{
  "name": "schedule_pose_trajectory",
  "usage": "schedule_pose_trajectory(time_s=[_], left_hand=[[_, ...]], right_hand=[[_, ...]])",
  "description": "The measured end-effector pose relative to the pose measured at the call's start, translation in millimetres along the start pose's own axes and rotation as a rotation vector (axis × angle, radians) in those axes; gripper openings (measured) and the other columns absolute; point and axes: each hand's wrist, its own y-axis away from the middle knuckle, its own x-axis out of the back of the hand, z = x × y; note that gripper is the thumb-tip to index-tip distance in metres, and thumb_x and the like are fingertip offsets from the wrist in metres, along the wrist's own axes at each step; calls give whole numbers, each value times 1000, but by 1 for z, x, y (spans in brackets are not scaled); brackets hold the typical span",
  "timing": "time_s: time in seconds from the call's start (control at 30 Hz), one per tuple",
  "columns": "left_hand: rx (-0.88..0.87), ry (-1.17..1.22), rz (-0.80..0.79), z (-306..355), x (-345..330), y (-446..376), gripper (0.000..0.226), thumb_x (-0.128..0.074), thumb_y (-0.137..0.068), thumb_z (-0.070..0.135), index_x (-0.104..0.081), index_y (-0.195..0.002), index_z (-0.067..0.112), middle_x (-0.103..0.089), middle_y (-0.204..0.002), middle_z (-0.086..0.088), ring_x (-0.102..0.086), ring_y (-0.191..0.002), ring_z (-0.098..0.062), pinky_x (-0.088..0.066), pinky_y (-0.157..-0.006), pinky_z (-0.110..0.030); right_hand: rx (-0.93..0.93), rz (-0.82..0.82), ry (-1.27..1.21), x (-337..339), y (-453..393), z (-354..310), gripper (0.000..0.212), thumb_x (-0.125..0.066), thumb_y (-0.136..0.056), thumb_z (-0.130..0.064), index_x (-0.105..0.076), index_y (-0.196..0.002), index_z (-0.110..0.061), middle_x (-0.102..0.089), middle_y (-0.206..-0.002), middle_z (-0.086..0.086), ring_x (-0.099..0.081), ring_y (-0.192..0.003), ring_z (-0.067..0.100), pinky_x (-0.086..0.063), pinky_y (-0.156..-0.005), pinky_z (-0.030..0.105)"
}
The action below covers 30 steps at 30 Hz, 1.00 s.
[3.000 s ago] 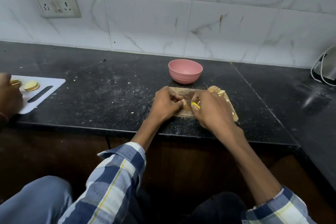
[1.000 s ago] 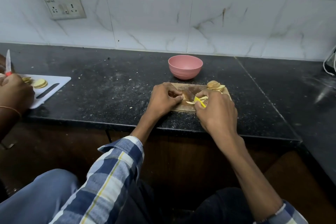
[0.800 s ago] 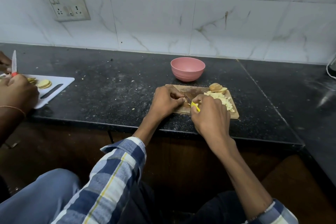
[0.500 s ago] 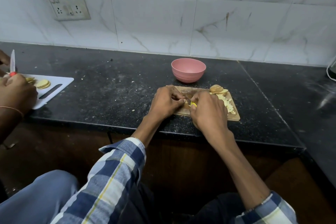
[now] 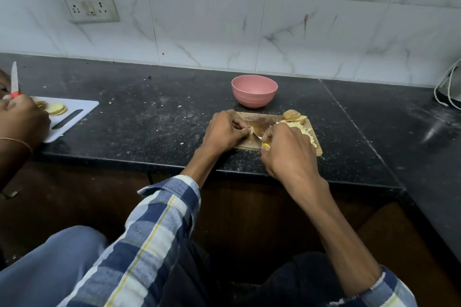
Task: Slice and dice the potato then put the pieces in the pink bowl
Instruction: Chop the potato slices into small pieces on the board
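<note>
Now the left hand [image 5: 224, 132] has its fingers curled and pinches a small potato piece [image 5: 251, 129] down on the wooden cutting board [image 5: 257, 122]. The right hand [image 5: 287, 149] is clenched around the yellow handle of a knife [image 5: 260, 138], and the blade points toward the piece, just beside the left fingertips. Diced potato pieces [image 5: 308, 133] lie along the right side of the board, and a few round slices [image 5: 293, 116] are stacked at its far right corner. The pink bowl [image 5: 254, 91] stands on the black counter [image 5: 149, 119] just behind the board; I cannot tell what is inside it. At far left, another person's hand [image 5: 22, 117] holds a red-handled knife [image 5: 15, 81] over a white cutting board [image 5: 82, 107] with slices on it.
</note>
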Motion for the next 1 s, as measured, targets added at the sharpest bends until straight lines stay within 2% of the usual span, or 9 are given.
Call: schedule_pose_trajectory(time_s=[0.17, 0.33, 0.43, 0.5, 0.6, 0.73, 0.8, 0.93, 1.0], left_hand=[[-17, 10, 25, 4, -1, 10, 8, -84, -82, 16, -84, -83, 23, -73, -87, 14, -68, -78, -4, -60, -80, -37], [-47, 21, 0, 7, 1, 17, 16, -78, -87, 18, -82, -103, 21, -75, -100, 10, -68, -86, 0, -60, -87, -33], [-142, 53, -67, 10, 2, 19, 26, -84, -83, 21, -80, -109, 24, -69, -107, 9, -68, -92, -2, -59, -87, -24], [-181, 49, -128, 13, 1, 20, 24, -87, -81, 24, -80, -103, 29, -67, -111, 6, -66, -99, -4, -56, -90, -20], [-177, 73, -162, 16, 0, 19, 27, -89, -79, 23, -70, -88, 40, -72, -110, 0, -68, -104, -8, -58, -93, -31], [-206, -15, -139, 20, 0, 15, 7, -87, -81, 17, -82, -85, 20, -66, -112, 4, -52, -102, 13, -41, -84, -4], [-220, -46, -174, 21, 0, 13, 4, -85, -82, 16, -82, -85, 17, -65, -111, 4, -52, -102, 6, -40, -87, -8], [-235, -91, -237, 27, -1, 9, 18, -82, -81, 10, -72, -83, 26, -71, -101, 2, -62, -103, -15, -44, -105, -41], [-252, -102, -250, 32, 0, 9, 29, -81, -80, 8, -66, -83, 32, -73, -96, -1, -64, -101, -16, -40, -108, -46]], right_hand=[[-17, 21, -44, 8, -1, 7, 22, -73, -88, -20, -72, -109, -27, -69, -104, 3, -64, -103, 30, -41, -76, 32], [-13, 127, -132, 8, -6, 19, 19, -69, -93, -28, -74, -111, -31, -71, -104, 2, -66, -98, 28, -40, -70, 31], [11, 208, -222, 1, -16, 29, 15, -66, -95, -30, -73, -108, -31, -72, -96, 1, -65, -90, 27, -40, -64, 33], [19, 248, -280, -4, -24, 35, 15, -66, -95, -32, -73, -109, -31, -72, -94, -1, -65, -91, 26, -43, -64, 34], [19, 295, -337, -13, -34, 43, 17, -66, -95, -35, -71, -112, -32, -72, -91, -3, -66, -88, 24, -52, -67, 36], [38, 320, -401, -29, -44, 46, 18, -66, -97, -35, -70, -113, -31, -72, -87, -6, -66, -77, 19, -56, -66, 39], [56, 341, -440, -35, -49, 45, 18, -66, -98, -34, -70, -115, -30, -73, -90, -8, -66, -78, 16, -55, -66, 37], [60, 391, -501, -50, -66, 40, 19, -63, -99, -35, -68, -117, -31, -74, -86, -6, -67, -80, 16, -51, -65, 36], [65, 412, -531, -60, -75, 40, 19, -62, -99, -35, -65, -118, -32, -74, -84, -5, -68, -78, 16, -54, -65, 40]])
